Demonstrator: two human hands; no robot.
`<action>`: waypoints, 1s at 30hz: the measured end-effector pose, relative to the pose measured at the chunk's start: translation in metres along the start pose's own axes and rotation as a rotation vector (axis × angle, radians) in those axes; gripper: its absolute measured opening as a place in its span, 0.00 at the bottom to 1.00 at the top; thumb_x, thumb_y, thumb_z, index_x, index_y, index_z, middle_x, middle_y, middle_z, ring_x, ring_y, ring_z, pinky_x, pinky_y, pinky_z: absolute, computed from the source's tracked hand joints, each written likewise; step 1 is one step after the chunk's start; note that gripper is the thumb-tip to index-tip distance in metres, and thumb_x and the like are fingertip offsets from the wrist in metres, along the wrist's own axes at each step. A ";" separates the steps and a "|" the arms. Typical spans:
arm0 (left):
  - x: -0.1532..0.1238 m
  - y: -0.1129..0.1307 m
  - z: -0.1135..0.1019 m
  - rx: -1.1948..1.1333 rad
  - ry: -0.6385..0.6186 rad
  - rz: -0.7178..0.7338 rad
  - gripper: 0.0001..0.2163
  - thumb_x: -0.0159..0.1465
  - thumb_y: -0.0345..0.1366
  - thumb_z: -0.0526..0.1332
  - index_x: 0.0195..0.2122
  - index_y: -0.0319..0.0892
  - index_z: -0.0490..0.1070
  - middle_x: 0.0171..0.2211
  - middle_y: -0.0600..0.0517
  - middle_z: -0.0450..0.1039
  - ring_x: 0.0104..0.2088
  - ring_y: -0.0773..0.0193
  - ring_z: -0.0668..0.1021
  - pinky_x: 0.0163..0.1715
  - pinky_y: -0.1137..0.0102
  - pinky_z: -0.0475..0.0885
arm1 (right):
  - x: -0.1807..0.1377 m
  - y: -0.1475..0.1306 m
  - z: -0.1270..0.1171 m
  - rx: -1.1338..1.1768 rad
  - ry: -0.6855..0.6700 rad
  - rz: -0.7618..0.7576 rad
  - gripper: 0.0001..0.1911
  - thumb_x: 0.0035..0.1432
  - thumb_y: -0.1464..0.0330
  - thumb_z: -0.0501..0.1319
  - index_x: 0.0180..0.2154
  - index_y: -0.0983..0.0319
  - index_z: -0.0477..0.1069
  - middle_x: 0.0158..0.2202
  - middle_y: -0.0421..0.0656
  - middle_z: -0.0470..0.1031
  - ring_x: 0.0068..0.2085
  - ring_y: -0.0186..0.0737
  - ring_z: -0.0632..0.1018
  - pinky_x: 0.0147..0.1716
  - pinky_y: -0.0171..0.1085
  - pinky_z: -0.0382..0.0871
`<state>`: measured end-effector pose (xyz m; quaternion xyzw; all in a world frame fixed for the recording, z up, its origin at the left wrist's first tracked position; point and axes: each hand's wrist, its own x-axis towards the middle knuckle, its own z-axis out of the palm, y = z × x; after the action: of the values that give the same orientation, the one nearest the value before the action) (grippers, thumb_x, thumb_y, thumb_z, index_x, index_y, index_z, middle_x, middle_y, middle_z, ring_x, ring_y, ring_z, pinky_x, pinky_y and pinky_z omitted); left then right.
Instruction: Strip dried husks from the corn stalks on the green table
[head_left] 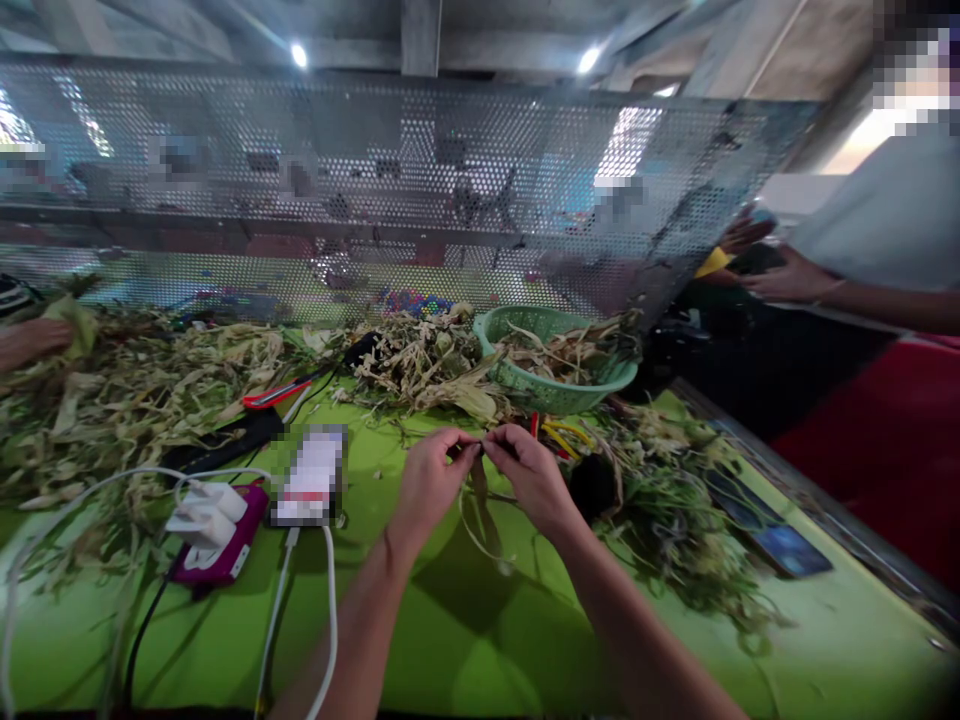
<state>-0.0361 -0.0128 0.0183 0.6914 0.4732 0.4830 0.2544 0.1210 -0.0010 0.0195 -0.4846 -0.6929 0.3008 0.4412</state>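
- The screen [420,180] is seen to be perforated sheet metal, dull grey.
- The basket [517,385] is made of green plastic lattice, faintly glossy.
- The table cover [450,640] is shown smooth, with a slight sheen.
- The leaf strip [478,485] and husks [135,390] are seen dry, papery, matt.
- The cables [330,600] are sheathed in smooth white plastic.

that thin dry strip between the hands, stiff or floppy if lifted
Probably floppy: the strip droops in a loose loop below the left hand and right hand, which pinch its top. Likely very light, since it looks thin and dried like the husks piled around. It may tear easily, though that is hard to judge.
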 end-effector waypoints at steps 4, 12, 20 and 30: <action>0.001 0.001 -0.003 0.036 0.020 -0.006 0.06 0.62 0.34 0.58 0.35 0.41 0.73 0.33 0.49 0.75 0.34 0.63 0.74 0.36 0.70 0.67 | 0.000 -0.002 -0.003 -0.015 0.010 -0.023 0.09 0.57 0.62 0.59 0.32 0.61 0.70 0.30 0.42 0.71 0.33 0.38 0.71 0.32 0.34 0.65; 0.003 -0.001 -0.010 -0.200 0.141 -0.146 0.04 0.62 0.34 0.56 0.32 0.41 0.68 0.30 0.53 0.69 0.31 0.66 0.70 0.33 0.73 0.64 | 0.001 -0.006 -0.012 -0.117 0.063 -0.061 0.09 0.57 0.62 0.59 0.31 0.61 0.72 0.30 0.43 0.72 0.32 0.39 0.72 0.31 0.34 0.64; 0.003 0.010 -0.015 -0.669 -0.122 -0.209 0.05 0.62 0.34 0.55 0.30 0.41 0.64 0.38 0.50 0.74 0.36 0.67 0.71 0.38 0.72 0.65 | 0.002 -0.001 -0.008 -0.119 0.032 -0.019 0.11 0.57 0.60 0.59 0.31 0.62 0.73 0.28 0.41 0.73 0.31 0.38 0.71 0.30 0.33 0.62; 0.004 0.006 -0.015 -0.611 -0.073 -0.261 0.05 0.61 0.35 0.57 0.31 0.40 0.69 0.33 0.52 0.72 0.35 0.66 0.71 0.40 0.72 0.65 | 0.002 -0.002 -0.009 -0.135 0.036 -0.031 0.11 0.57 0.61 0.59 0.31 0.61 0.73 0.27 0.40 0.73 0.30 0.37 0.71 0.30 0.33 0.62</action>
<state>-0.0472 -0.0128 0.0307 0.5335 0.3815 0.5410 0.5265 0.1280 0.0005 0.0257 -0.5077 -0.7109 0.2378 0.4247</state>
